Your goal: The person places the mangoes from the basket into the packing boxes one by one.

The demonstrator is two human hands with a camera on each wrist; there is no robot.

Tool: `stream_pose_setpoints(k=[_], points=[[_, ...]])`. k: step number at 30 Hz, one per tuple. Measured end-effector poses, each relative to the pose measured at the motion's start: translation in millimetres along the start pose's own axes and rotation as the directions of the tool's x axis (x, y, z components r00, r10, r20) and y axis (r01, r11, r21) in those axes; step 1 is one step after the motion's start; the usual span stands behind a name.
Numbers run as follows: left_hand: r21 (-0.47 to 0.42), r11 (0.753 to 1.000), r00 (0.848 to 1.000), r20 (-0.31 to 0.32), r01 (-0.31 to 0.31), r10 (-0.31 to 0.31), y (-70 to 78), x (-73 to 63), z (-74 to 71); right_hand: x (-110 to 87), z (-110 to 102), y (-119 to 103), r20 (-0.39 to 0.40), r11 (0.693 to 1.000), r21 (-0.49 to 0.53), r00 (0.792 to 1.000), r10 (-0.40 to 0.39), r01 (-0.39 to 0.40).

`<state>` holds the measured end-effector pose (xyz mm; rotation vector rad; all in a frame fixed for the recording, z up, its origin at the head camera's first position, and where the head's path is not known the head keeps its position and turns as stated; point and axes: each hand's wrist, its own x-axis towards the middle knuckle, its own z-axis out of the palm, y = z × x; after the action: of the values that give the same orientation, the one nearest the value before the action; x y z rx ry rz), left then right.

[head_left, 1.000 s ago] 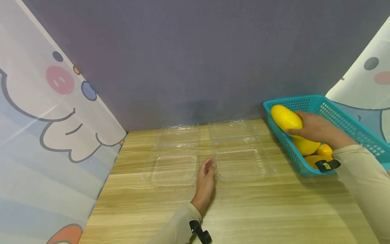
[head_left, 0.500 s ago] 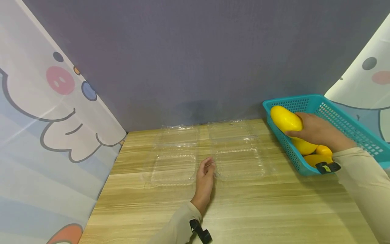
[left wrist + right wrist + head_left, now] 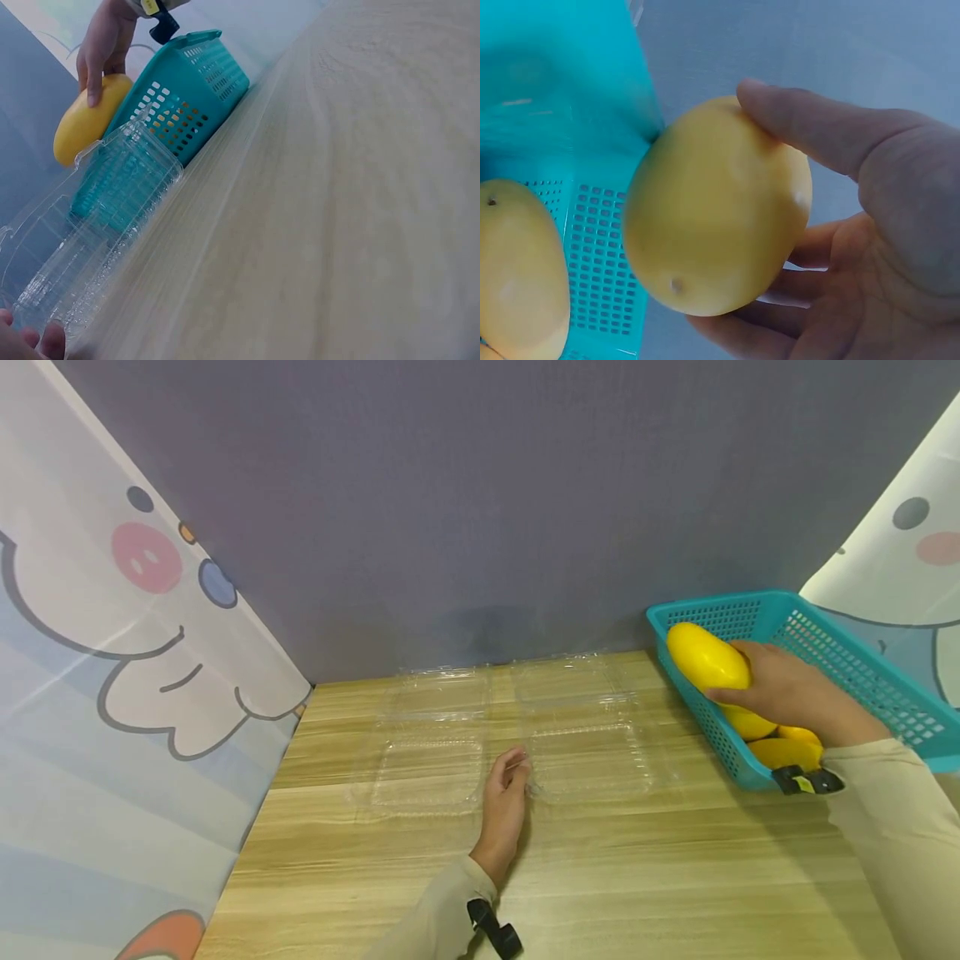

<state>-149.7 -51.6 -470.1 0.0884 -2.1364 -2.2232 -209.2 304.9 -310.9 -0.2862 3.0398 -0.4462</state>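
Observation:
A yellow mango (image 3: 707,657) is in my right hand (image 3: 787,689), thumb on one side and fingers on the other. It is at the left rim of the teal basket (image 3: 693,714), and in the right wrist view the mango (image 3: 716,214) shows its rounded end. More yellow mangoes (image 3: 783,752) lie in the basket below the hand. My left hand (image 3: 504,806) rests on the table, its relaxed fingertips right at the left rim of the right-hand clear plastic container (image 3: 588,764). In the left wrist view its fingertips (image 3: 52,337) show beside the container's near end.
A second clear plastic container (image 3: 429,772) stands left of my left hand. Both containers lie with their lids laid back toward the grey wall (image 3: 480,510). Cartoon-printed cloths (image 3: 150,710) flank the wooden table (image 3: 600,893) on both sides.
My right hand and the mango have shifted slightly right and down over the basket's left rim. The left hand and the containers stay put.

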Motion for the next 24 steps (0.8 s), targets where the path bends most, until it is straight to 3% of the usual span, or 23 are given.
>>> stream_pose_setpoints(k=[24], points=[[-0.036, 0.999, 0.999, -0.018, 0.034, -0.035, 2.5, 0.1, 1.5, -23.0, 8.3, -14.2, -0.061, 1.0, 0.013, 0.998, 0.012, -0.011]])
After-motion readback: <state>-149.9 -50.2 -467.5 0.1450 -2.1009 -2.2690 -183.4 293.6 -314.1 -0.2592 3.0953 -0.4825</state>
